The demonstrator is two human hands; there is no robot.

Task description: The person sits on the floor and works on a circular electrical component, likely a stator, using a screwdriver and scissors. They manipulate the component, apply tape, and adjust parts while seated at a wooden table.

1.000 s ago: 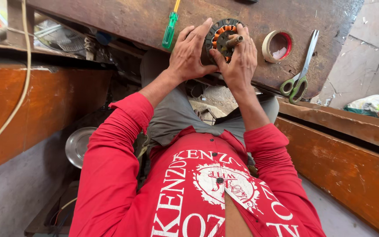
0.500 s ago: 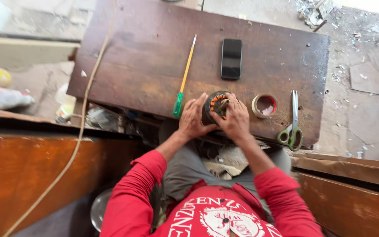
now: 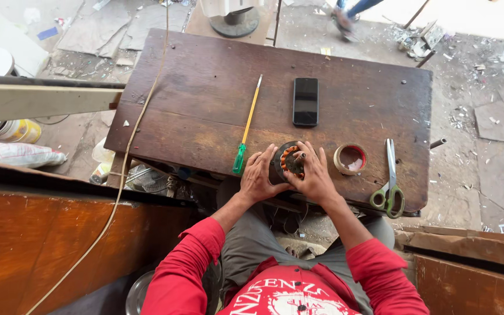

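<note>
Stator (image 3: 290,161) | gripped by left hand (image 3: 259,176); right hand (image 3: 315,178) | table (image 3: 205,93)

Motor stator (image 3: 290,160) half behind fingers (image 3: 307,160)

Long red sleeves run down both arms and bunch up a bit just short of the wrists, leaving the left hand (image 3: 259,175) and right hand (image 3: 315,178) bare. The same red top has a big white printed design and lettering across the chest, worn with grey-olive trousers underneath.
</note>
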